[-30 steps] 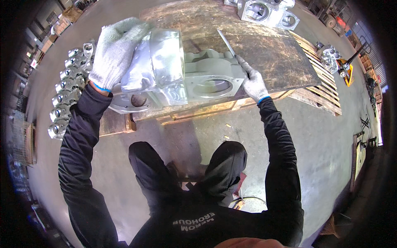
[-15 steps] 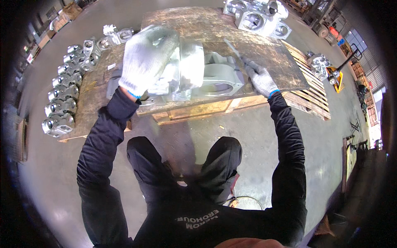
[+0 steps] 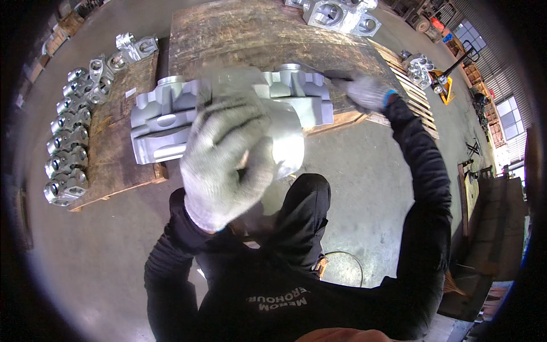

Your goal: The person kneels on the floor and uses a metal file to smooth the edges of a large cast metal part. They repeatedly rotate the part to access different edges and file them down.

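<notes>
A large silver metal casting [image 3: 168, 122] with a round barrel part [image 3: 289, 139] is tilted up at the near edge of the wooden table. My left hand [image 3: 225, 162], in a whitish knit glove, is closed on the middle of the casting with its fingers curled, and hides part of it. Off the casting's right side, my gloved right hand [image 3: 369, 93] is closed round a thin, dark file-like tool [image 3: 319, 70]. That tool points left, toward the casting's top; motion blurs the hand, and whether the tool touches the metal I cannot tell.
The worn wooden tabletop [image 3: 228, 28] reaches away from me. Several similar castings [image 3: 68, 137] line its left side, and more castings [image 3: 342, 17] stand at the far right. Beyond are a slatted pallet [image 3: 407, 91] and a yellow pallet jack [image 3: 444, 85].
The casting has been turned and tipped toward me, showing another side. My left hand has come nearer and lower with it. My right hand has shifted slightly up and right, still holding the tool.
</notes>
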`<action>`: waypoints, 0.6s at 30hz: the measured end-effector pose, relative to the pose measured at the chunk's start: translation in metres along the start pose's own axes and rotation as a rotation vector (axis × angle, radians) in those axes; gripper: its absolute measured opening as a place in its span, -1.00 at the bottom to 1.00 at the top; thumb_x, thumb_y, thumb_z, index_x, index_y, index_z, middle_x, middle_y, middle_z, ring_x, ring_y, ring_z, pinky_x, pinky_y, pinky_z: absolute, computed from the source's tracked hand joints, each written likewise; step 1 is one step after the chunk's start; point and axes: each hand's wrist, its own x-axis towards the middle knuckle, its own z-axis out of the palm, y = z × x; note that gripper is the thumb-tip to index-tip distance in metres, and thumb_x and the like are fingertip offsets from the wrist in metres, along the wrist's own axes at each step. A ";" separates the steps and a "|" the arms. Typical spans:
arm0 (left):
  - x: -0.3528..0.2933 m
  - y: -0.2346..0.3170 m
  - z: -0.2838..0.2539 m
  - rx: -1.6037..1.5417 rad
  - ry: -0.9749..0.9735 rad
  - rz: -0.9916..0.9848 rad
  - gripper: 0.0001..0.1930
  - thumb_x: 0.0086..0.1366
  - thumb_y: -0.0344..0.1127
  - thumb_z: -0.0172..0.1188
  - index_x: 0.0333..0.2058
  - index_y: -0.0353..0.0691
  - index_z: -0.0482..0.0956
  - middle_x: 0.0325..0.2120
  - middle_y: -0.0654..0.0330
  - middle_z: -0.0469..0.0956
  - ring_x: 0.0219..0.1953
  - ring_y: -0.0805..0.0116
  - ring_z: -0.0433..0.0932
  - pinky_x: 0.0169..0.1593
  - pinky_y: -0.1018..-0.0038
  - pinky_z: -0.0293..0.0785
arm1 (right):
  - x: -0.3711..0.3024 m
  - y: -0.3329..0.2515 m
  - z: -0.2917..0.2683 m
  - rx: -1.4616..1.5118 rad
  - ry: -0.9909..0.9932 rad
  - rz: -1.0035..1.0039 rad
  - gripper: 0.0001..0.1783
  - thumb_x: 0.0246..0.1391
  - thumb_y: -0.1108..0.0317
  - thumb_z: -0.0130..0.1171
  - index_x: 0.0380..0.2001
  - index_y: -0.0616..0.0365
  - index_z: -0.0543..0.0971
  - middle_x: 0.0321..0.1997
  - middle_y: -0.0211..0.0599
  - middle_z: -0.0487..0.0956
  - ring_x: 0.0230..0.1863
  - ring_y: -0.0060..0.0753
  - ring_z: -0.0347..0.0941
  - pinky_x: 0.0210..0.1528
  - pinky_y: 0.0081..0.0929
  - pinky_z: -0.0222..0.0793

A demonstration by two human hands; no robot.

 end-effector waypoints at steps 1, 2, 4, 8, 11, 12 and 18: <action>-0.007 0.004 0.001 0.008 0.000 -0.001 -0.74 0.12 -0.55 0.28 -0.18 -0.33 0.74 -0.10 0.04 0.66 0.10 0.03 0.62 0.23 0.19 0.54 | -0.005 0.000 -0.001 -0.102 0.011 0.088 -0.39 0.44 -0.02 -0.06 0.44 -0.05 0.37 -0.57 -0.45 0.42 -0.68 -0.64 0.38 -0.66 -0.55 0.41; -0.014 0.008 0.003 0.010 0.010 0.021 -0.73 0.10 -0.55 0.30 -0.17 -0.32 0.74 -0.09 0.05 0.66 0.11 0.02 0.61 0.24 0.17 0.54 | -0.007 -0.002 0.003 -0.087 0.017 0.022 -0.45 0.45 0.06 -0.06 0.40 0.00 0.42 -0.54 -0.27 0.54 -0.62 -0.40 0.51 -0.53 -0.34 0.54; -0.027 0.015 0.002 0.008 -0.011 0.051 -0.68 0.06 -0.55 0.33 -0.15 -0.28 0.73 -0.04 0.08 0.64 0.14 0.00 0.58 0.25 0.13 0.52 | -0.007 -0.010 0.015 -0.172 0.118 -0.231 -0.47 0.42 0.07 -0.02 0.33 0.07 0.48 -0.48 -0.08 0.61 -0.50 -0.17 0.59 -0.36 -0.19 0.59; -0.047 0.019 -0.002 0.055 -0.097 0.074 -0.67 0.04 -0.53 0.35 -0.14 -0.24 0.72 -0.03 0.10 0.61 0.12 -0.01 0.57 0.23 0.10 0.53 | -0.017 -0.026 0.028 -0.456 0.229 -0.337 -0.57 0.25 0.11 0.06 -0.17 0.30 0.67 -0.33 0.15 0.68 -0.28 0.20 0.65 -0.17 -0.01 0.58; -0.055 0.019 0.003 0.054 -0.077 0.095 -0.65 0.04 -0.47 0.38 -0.13 -0.21 0.71 -0.01 0.14 0.59 0.13 0.01 0.56 0.27 0.06 0.50 | -0.038 -0.033 0.022 -0.245 0.125 -0.061 -0.60 0.29 0.29 -0.04 0.08 0.19 0.58 -0.41 0.10 0.66 -0.42 0.14 0.64 -0.28 -0.02 0.60; -0.057 0.018 0.004 0.037 -0.057 0.115 -0.66 0.04 -0.46 0.38 -0.14 -0.20 0.71 -0.02 0.14 0.59 0.13 0.01 0.55 0.29 0.06 0.48 | -0.046 -0.036 0.022 -0.242 0.087 0.058 -0.56 0.31 0.35 -0.08 0.19 0.12 0.55 -0.43 0.09 0.66 -0.50 0.08 0.64 -0.35 -0.03 0.60; -0.058 0.019 0.005 0.015 -0.030 0.106 -0.64 0.08 -0.47 0.38 -0.09 -0.21 0.69 -0.04 0.13 0.61 0.12 -0.02 0.56 0.22 0.11 0.51 | -0.047 -0.028 0.056 0.004 0.308 -0.229 -0.54 0.42 0.21 -0.10 0.26 0.11 0.50 -0.56 -0.13 0.58 -0.61 -0.36 0.58 -0.60 -0.32 0.54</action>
